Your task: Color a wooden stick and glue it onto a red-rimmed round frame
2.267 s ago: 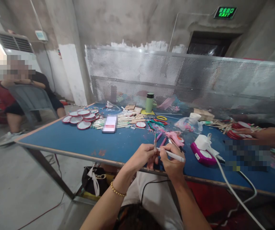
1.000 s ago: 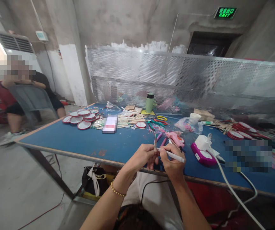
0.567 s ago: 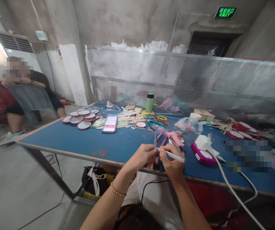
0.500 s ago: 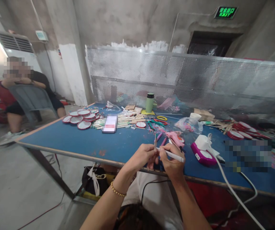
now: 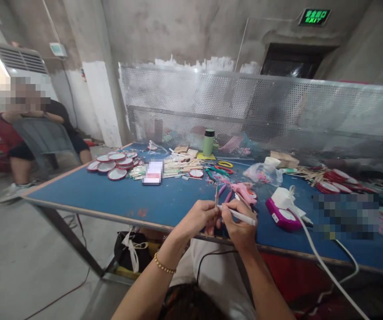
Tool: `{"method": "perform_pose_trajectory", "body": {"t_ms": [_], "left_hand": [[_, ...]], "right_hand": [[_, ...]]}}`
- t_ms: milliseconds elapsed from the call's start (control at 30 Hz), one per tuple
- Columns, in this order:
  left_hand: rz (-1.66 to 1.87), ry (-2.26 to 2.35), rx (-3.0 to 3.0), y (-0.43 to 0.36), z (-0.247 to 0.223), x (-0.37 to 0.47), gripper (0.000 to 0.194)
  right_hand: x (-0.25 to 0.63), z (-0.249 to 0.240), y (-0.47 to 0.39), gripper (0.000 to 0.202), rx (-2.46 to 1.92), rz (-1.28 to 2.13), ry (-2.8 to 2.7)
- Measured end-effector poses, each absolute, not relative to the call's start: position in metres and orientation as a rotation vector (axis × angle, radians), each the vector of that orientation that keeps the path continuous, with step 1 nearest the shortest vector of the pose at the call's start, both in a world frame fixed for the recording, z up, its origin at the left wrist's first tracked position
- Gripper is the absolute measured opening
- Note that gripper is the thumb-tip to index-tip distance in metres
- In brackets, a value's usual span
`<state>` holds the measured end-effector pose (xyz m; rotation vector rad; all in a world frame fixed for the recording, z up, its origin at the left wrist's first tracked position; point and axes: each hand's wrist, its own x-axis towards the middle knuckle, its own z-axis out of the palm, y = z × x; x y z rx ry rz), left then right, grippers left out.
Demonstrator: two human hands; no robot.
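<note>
Just over the table's front edge, my left hand (image 5: pixel 202 217) pinches a thin wooden stick (image 5: pixel 217 198) with a green tip, held upright. My right hand (image 5: pixel 240 226) is closed round a white marker pen (image 5: pixel 244 217). The pen points left, its tip close to the stick's lower part; whether they touch I cannot tell. Behind my hands lie purple pens (image 5: pixel 222 190) and a pink glue gun (image 5: pixel 245 193). Fingers of both hands hide the lower end of the stick.
On the blue table (image 5: pixel 91 195) are round red-rimmed discs (image 5: pixel 117 173), a phone (image 5: pixel 153 172), wooden sticks (image 5: pixel 178 168), pliers (image 5: pixel 210 174), a green bottle (image 5: pixel 208 143) and a magenta power strip (image 5: pixel 284 216) with a white cable (image 5: pixel 314 249). A person (image 5: pixel 58 111) sits at the left.
My right hand and the marker pen have shifted very slightly. The left hand and the stick look the same.
</note>
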<state>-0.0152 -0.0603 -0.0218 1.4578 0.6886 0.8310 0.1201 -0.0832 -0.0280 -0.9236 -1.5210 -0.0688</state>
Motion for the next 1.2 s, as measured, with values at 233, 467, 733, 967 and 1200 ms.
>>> {"method": "perform_pose_trajectory", "body": {"t_ms": [233, 467, 733, 967, 1200], "left_hand": [[0.821, 0.689, 1.461, -0.0598, -0.0227, -0.0148, 0.040], [0.828, 0.683, 1.469, -0.0601, -0.0219, -0.0142, 0.039], [0.834, 0.678, 1.465, -0.0603, -0.0224, -0.0150, 0.040], [0.826, 0.686, 1.456, -0.0604, -0.0215, -0.0140, 0.038], [0.827, 0.683, 1.479, -0.0615, -0.0203, -0.0148, 0.037]], "right_hand": [[0.1191, -0.0275, -0.0830, 0.019, -0.894, -0.036, -1.518], [0.1181, -0.0274, -0.0830, 0.019, -0.898, -0.043, -1.537], [0.1194, -0.0280, -0.0834, 0.018, -0.890, -0.081, -1.527], [0.1190, -0.0281, -0.0829, 0.019, -0.918, -0.066, -1.546], [0.1206, -0.0300, -0.0828, 0.017, -0.904, -0.093, -1.527]]}}
